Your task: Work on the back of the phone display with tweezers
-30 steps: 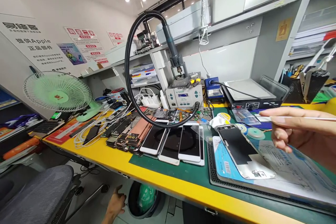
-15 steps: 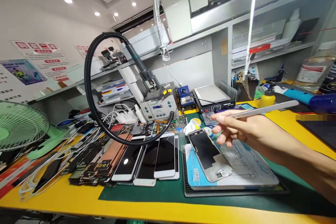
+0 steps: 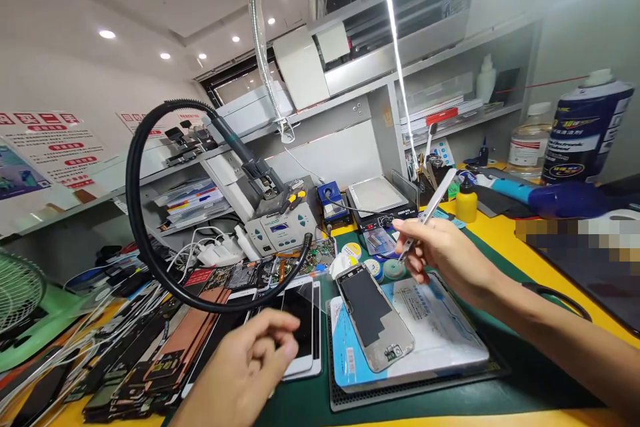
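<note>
My right hand point(image 3: 435, 247) is closed around slim metal tweezers point(image 3: 439, 197), their broad end up to the right and the narrow tip pointing down to the left. Below it, a phone screen assembly point(image 3: 373, 313) lies back side up, with a dark panel and silver plate, on a white and blue box point(image 3: 440, 337). My left hand point(image 3: 240, 363) hovers over the white-framed phone screens point(image 3: 303, 350), fingers loosely curled, thumb and forefinger a little apart, nothing visible in them. It hides part of those screens.
The box rests on a black perforated pad point(image 3: 345, 400). A black hose point(image 3: 133, 213) loops from the rework station point(image 3: 280, 230). Phone housings point(image 3: 165, 360) are stacked at left beside a green fan point(image 3: 40, 313). Solder reels point(image 3: 395, 269), a yellow bottle point(image 3: 466, 203) and a spray can point(image 3: 580, 130) stand behind.
My left hand has come into view from below, over the phone screens. In my right hand the tweezers have swung from nearly level to steeply tilted, tip down. The camera view has shifted.
</note>
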`<state>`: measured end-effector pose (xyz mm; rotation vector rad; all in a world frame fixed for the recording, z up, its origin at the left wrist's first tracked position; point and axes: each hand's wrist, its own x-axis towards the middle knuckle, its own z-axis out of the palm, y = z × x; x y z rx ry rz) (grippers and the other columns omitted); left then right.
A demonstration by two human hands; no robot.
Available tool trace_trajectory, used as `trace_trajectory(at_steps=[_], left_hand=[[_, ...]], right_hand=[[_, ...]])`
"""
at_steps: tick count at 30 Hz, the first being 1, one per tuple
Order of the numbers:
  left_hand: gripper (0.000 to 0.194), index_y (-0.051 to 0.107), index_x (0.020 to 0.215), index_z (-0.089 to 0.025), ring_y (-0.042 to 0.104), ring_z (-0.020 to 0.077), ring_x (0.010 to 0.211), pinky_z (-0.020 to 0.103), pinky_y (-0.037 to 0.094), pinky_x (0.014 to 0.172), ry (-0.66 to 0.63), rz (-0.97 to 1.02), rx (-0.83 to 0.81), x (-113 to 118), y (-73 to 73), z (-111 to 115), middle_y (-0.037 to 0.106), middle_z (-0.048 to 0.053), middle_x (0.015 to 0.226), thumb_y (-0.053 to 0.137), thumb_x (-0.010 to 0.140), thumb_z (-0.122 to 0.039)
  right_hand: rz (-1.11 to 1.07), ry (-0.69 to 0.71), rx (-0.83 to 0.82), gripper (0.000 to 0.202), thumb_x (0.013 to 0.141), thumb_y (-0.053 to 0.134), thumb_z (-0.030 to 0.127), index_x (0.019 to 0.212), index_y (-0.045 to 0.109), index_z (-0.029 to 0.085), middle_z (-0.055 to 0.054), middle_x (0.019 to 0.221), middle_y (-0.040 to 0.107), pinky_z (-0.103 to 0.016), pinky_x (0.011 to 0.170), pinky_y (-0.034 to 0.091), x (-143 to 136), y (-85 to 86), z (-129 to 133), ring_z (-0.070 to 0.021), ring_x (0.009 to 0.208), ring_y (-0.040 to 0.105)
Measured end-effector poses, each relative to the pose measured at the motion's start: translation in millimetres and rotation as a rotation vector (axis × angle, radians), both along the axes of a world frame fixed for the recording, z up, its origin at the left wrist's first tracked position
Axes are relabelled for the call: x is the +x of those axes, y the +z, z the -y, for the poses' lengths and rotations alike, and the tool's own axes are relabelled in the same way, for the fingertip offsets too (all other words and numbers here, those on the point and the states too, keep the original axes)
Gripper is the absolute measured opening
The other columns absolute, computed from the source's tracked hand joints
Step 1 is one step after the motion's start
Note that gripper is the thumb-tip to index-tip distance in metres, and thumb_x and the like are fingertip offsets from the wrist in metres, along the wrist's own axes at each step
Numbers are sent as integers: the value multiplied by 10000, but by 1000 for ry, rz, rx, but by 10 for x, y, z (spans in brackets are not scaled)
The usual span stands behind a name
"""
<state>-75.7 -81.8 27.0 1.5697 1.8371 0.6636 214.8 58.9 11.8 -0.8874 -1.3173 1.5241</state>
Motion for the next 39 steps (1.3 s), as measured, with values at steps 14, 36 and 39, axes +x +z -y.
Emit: trace_trajectory(at_steps=[14,36,39], left_hand=[[356,547,1236,-162,460,29,468,134,353,371,15,66,-64,575,-186,-1105,594,-48,772,676,926,-277],[166,565,815,-129,728,123,668,219,633,618,313,1028,257,588,105,-1025,634,-4,712,539,888,17],[150,574,817,-127,736,129,698,227,641,665,279,1051,276,669,45,-1050,641,6,733,549,893,0]], right_hand=[[-16,-52,-105,320,1044,558,417,907,634,137,63,662,573,-176,392,410,-17,6,-68,-57,423,479],[-63,150,-182,296,1041,555,430,989,619,145,83,654,500,-148,335,288,135,95,-156,-31,388,352],[-27,171,-124,279,1020,608,380,863,592,150,114,592,415,-144,326,237,122,89,-140,-25,371,284]])
